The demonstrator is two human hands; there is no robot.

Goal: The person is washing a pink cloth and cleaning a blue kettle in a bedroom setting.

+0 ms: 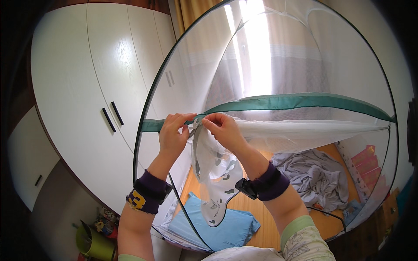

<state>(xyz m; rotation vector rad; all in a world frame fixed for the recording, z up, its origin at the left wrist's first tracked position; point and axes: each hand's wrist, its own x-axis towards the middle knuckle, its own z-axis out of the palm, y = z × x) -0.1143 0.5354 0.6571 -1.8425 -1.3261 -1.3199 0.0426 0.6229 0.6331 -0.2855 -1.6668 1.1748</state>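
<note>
Both hands meet at the bunched top of a white net door flap [215,182], just beneath the green fabric band [287,103] of a pop-up mosquito net. My left hand [173,133] has its thumb and fingers at the left side of the bunch, by a narrow strip of fabric. From the right, my right hand [223,130] pinches the bunch between thumb and forefinger. The flap's lower part, printed with dark leaf shapes, hangs down freely. Another stretch of white netting [303,130] runs rightward from the hands to the net's frame.
Inside the net, a blue cloth item [222,228] and a crumpled grey sheet [310,176] lie on a wooden surface [261,212]. Pink packets [365,166] are at right. The net's dark frame [148,101] arches beside a white wardrobe [75,81]. A green bin [98,243] stands lower left.
</note>
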